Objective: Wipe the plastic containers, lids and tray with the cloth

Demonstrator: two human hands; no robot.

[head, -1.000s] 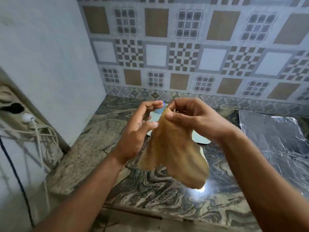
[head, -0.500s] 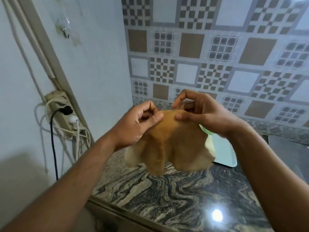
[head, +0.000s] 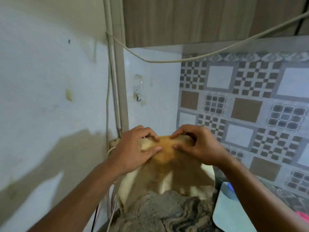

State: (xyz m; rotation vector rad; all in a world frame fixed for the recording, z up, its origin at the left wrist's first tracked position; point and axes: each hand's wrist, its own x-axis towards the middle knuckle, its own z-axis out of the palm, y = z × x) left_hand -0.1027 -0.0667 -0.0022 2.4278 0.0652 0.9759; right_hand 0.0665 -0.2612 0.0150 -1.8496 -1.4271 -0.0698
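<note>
Centre frame: left hand (head: 133,149) and right hand (head: 199,144) each pinch the top edge of a tan-orange soft cloth (head: 164,166), which hangs above the grey marbled stone table (head: 167,213). Pale green flat plastic tray (head: 234,215) lies at lower right, on the table.

Between your left hand (head: 133,148) and right hand (head: 199,144) hangs a soft tan-orange cloth (head: 165,166), deepest orange at the pinch and paling to cream along its lower folds. Below the grip, the polished stone counter (head: 168,213) swirls in grey, beige and black veins. Right of the grip and lower lies a flat pale mint-green plastic tray (head: 234,215). Behind your right hand, the tiled wall (head: 247,104) mixes brown squares, white squares and grey-brown checkerboards.
</note>
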